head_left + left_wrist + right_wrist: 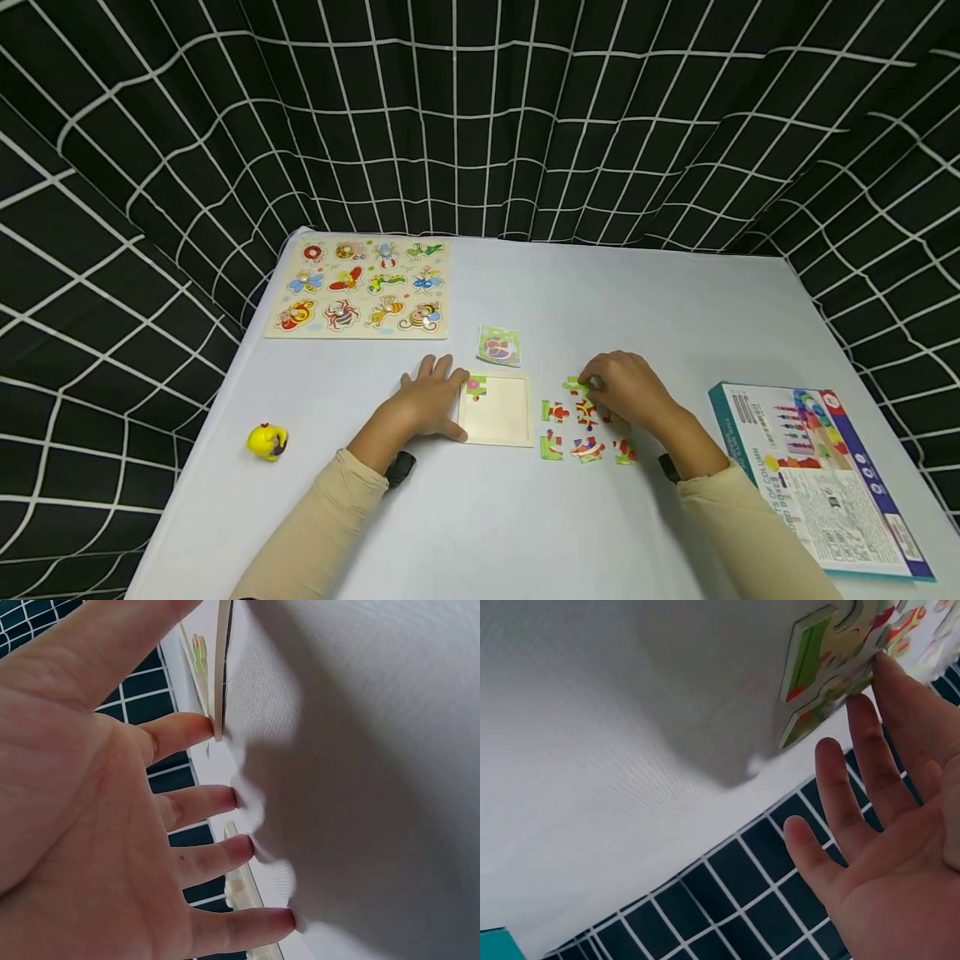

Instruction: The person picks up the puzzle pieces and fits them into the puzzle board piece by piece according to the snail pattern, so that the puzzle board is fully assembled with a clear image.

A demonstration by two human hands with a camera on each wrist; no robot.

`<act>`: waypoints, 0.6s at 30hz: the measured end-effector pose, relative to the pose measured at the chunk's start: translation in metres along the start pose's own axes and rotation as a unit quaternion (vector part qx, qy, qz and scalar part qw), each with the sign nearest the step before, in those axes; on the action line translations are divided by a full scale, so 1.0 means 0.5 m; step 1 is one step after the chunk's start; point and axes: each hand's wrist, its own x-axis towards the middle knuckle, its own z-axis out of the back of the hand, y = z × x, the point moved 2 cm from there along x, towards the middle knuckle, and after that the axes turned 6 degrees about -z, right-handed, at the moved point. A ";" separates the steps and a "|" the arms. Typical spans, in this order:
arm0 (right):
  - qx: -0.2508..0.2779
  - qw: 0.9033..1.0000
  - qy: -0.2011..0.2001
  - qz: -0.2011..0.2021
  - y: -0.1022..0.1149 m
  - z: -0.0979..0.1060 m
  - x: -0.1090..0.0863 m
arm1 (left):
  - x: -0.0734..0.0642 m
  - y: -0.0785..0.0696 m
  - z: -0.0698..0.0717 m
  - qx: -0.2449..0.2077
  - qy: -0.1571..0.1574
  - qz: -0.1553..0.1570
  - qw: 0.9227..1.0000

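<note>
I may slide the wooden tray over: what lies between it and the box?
The head view shows loose puzzle pieces, with the right hand over some, then the right forearm.

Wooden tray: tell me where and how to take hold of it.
I'd put the grip on the left edge of the wooden tray, coming from the left and pinching the rim. It lies flat and thin, so its border seems the likeliest hold. The left hand is at that edge, while loose pieces lie near the right one.
</note>
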 end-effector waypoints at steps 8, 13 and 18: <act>-0.008 1.000 -0.004 0.016 -0.003 0.011 -0.003 | 0.009 -0.015 0.007 0.024 0.013 -0.001 1.000; 0.017 0.999 -0.005 0.031 0.036 0.009 0.018 | 0.005 -0.015 0.010 0.025 0.018 0.005 0.999; 0.027 0.994 0.010 0.105 0.115 -0.007 0.050 | -0.001 -0.011 0.009 0.025 0.017 0.016 0.999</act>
